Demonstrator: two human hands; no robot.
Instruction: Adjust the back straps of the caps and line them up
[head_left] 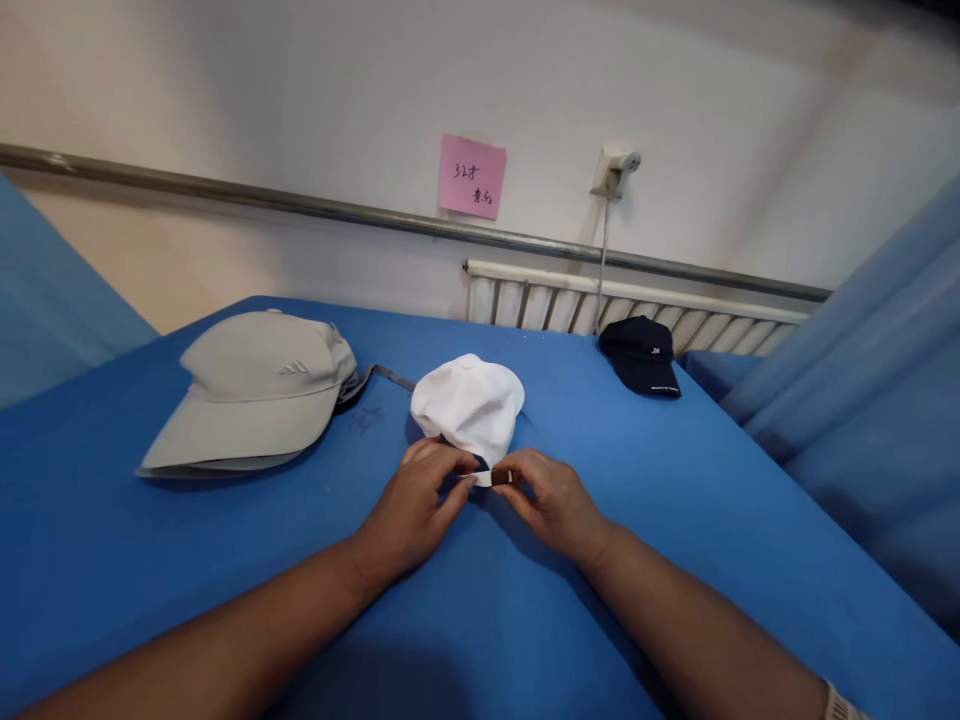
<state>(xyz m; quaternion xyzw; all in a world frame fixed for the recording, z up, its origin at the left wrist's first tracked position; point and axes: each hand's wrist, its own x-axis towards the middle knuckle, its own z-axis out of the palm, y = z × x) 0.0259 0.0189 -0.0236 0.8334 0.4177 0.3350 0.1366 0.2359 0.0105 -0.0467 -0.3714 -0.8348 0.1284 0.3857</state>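
A white cap (pixel 471 402) rests on the blue-covered table in front of me, its back strap turned toward me. My left hand (pixel 421 498) pinches the white strap (pixel 481 479) from the left. On the other side, my right hand (pixel 551 497) grips the dark metal buckle (pixel 501 478) between thumb and fingers. Both hands are close together at the cap's near edge. Dark lining shows under the cap by my left fingers. The cap's brim is mostly hidden on the far side.
A larger beige cap (pixel 259 375) lies at the left, a dark strap trailing from it. A navy cap (pixel 643 352) sits at the far right of the blue table (pixel 480 640). Behind are a radiator (pixel 544 303), a metal rail (pixel 337 210) and a plugged socket (pixel 613 172). Blue curtains (pixel 877 400) hang alongside.
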